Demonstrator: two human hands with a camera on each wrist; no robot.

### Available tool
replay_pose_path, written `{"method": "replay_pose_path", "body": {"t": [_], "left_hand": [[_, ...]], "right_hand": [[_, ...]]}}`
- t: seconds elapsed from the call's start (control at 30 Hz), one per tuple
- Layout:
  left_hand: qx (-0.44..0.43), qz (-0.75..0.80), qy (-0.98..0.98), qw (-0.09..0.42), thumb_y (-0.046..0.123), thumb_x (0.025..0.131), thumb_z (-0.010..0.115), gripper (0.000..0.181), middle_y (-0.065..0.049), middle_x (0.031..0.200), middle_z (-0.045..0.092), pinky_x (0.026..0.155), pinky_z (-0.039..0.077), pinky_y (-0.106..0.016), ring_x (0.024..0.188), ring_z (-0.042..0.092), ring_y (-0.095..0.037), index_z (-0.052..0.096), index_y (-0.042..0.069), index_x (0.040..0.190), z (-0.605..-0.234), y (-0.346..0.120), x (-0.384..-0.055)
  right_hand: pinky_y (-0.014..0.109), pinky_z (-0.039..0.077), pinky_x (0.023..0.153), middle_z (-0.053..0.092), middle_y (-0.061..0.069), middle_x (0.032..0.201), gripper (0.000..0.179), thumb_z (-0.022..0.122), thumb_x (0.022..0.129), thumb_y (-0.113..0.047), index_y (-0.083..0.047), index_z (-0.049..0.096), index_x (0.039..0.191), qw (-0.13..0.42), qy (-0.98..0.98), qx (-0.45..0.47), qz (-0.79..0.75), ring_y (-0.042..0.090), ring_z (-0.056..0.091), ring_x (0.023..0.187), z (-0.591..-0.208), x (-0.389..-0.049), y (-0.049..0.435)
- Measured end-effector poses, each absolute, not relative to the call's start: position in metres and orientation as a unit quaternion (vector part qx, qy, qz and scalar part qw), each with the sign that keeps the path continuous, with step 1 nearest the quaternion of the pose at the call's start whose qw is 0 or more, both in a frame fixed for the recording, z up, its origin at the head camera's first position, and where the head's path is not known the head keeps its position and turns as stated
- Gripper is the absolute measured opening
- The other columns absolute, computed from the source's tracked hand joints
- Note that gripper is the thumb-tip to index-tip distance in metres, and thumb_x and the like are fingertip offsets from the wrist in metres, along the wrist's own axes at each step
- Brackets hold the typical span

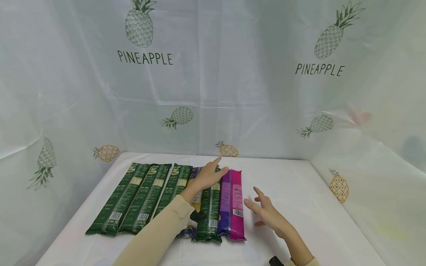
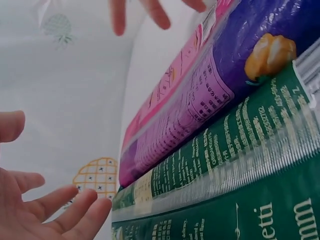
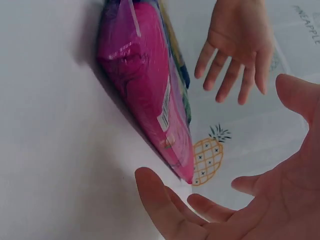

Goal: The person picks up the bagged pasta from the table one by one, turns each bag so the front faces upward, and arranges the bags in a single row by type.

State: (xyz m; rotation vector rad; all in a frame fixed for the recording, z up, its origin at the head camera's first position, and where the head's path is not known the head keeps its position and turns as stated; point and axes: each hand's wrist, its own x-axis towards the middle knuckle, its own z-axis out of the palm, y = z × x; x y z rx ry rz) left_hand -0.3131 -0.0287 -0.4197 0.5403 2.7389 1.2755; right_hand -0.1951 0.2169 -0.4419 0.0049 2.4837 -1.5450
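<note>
My left hand (image 1: 209, 176) hovers over the upper ends of a row of long plastic food packets, its fingers spread and holding nothing. Below it are a green spaghetti packet (image 1: 209, 210) and a pink-and-purple packet (image 1: 232, 203), which is the right end of the row. My left forearm partly hides a blue-and-yellow packet (image 1: 197, 201). Just right of the pink packet is my right hand (image 1: 269, 216), fingers apart and loosely bent around nothing. In the right wrist view the pink packet's side (image 3: 145, 85) lies between that hand's fingers and the white table.
More green packets (image 1: 143, 199) lie side by side on the left part of the white-covered table (image 1: 293, 177). A pale pineapple-print curtain (image 1: 246, 81) hangs behind and along both sides. Dark wrist-camera pieces (image 1: 274, 261) sit at the wrists.
</note>
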Motion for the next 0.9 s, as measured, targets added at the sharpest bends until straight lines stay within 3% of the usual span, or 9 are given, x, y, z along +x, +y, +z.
{"method": "replay_pose_path", "body": {"t": [0.1, 0.27, 0.47, 0.63, 0.8, 0.9], "left_hand": [[0.173, 0.431, 0.884, 0.048, 0.053, 0.110, 0.050, 0.074, -0.020, 0.150, 0.056, 0.111, 0.046, -0.062, 0.138, 0.054, -0.040, 0.029, 0.014, 0.169, -0.422, -0.025, -0.316], [0.170, 0.472, 0.861, 0.086, 0.049, 0.110, 0.053, 0.070, -0.018, 0.143, 0.063, 0.095, 0.057, -0.053, 0.121, 0.067, -0.036, 0.035, 0.014, 0.167, -0.422, -0.017, -0.318], [0.152, 0.483, 0.858, 0.082, 0.042, 0.110, 0.056, 0.065, -0.016, 0.137, 0.065, 0.082, 0.059, -0.045, 0.102, 0.071, -0.030, 0.041, 0.011, 0.164, -0.425, -0.008, -0.321], [0.139, 0.455, 0.877, 0.067, 0.039, 0.109, 0.058, 0.061, -0.017, 0.133, 0.066, 0.093, 0.057, -0.048, 0.112, 0.068, -0.030, 0.046, 0.008, 0.161, -0.433, -0.002, -0.325], [0.141, 0.446, 0.882, 0.062, 0.031, 0.108, 0.061, 0.060, -0.021, 0.139, 0.062, 0.102, 0.053, -0.054, 0.126, 0.062, -0.036, 0.047, 0.004, 0.159, -0.440, 0.003, -0.326], [0.135, 0.448, 0.882, 0.062, 0.028, 0.107, 0.062, 0.059, -0.023, 0.145, 0.058, 0.101, 0.054, -0.054, 0.129, 0.060, -0.037, 0.047, 0.003, 0.159, -0.444, 0.004, -0.326]], "right_hand": [[0.054, 0.063, 0.082, 0.030, 0.031, 0.156, 0.096, 0.067, 0.100, -0.055, -0.012, 0.016, 0.169, 0.121, 0.830, 0.023, -0.543, 0.045, 0.057, 0.125, -0.445, -0.193, 0.213], [0.051, 0.064, 0.078, 0.039, 0.028, 0.147, 0.095, 0.069, 0.100, -0.051, -0.009, 0.018, 0.167, 0.139, 0.824, 0.041, -0.547, 0.035, 0.060, 0.108, -0.446, -0.189, 0.208], [0.053, 0.064, 0.075, 0.038, 0.030, 0.146, 0.100, 0.075, 0.097, -0.044, -0.007, 0.014, 0.168, 0.158, 0.824, 0.027, -0.543, 0.033, 0.067, 0.102, -0.445, -0.183, 0.198], [0.055, 0.063, 0.075, 0.037, 0.032, 0.145, 0.103, 0.079, 0.095, -0.039, -0.005, 0.014, 0.167, 0.153, 0.827, 0.027, -0.540, 0.035, 0.070, 0.102, -0.447, -0.178, 0.187], [0.066, 0.053, 0.096, 0.043, 0.029, 0.138, 0.107, 0.084, 0.090, -0.041, 0.000, 0.020, 0.165, 0.121, 0.864, 0.018, -0.488, 0.039, 0.061, 0.118, -0.452, -0.176, 0.175], [0.068, 0.048, 0.101, 0.045, 0.028, 0.132, 0.109, 0.086, 0.087, -0.041, 0.001, 0.023, 0.165, 0.102, 0.881, 0.011, -0.462, 0.038, 0.058, 0.116, -0.455, -0.177, 0.168]]}}
